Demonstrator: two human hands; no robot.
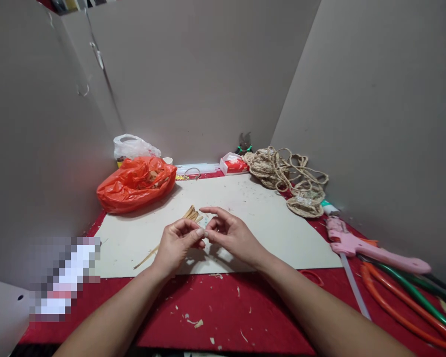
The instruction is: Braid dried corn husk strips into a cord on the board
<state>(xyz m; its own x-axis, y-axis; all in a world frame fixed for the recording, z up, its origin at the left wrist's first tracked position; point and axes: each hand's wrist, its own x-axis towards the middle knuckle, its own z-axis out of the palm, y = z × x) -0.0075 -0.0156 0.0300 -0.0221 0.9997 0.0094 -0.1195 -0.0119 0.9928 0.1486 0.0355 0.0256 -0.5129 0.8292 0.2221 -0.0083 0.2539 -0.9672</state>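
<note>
Pale straw-coloured strips (192,214) lie in a small bundle on the white board (267,218), just beyond the fingertips of both hands. The left hand (176,244) has its fingers curled in, thumb pressed toward the forefinger in a narrow pinch; whatever sits in that pinch is too small to make out. The right hand (232,235) meets it fingertip to fingertip, thumb and forefinger drawn close while the other fingers arch loosely above. Both hands hover over the near half of the board, the strips touching or nearly touching the left knuckles' far side. One long thin strip (145,259) runs from under the left hand toward the board's near left corner.

The board rests on a red worktop (223,312) scattered with pale shavings. At the board's far left corner slumps an orange plastic bag (136,184), with a clear bag (134,147) behind it. Along the board's far edge sits a small red and white box (233,164). At the board's far right corner is a tangle of coarse rope (288,174). Right of the board lies a pink glue gun (360,245), and beyond it orange and green tubes (409,302) curve along the worktop's edge.
</note>
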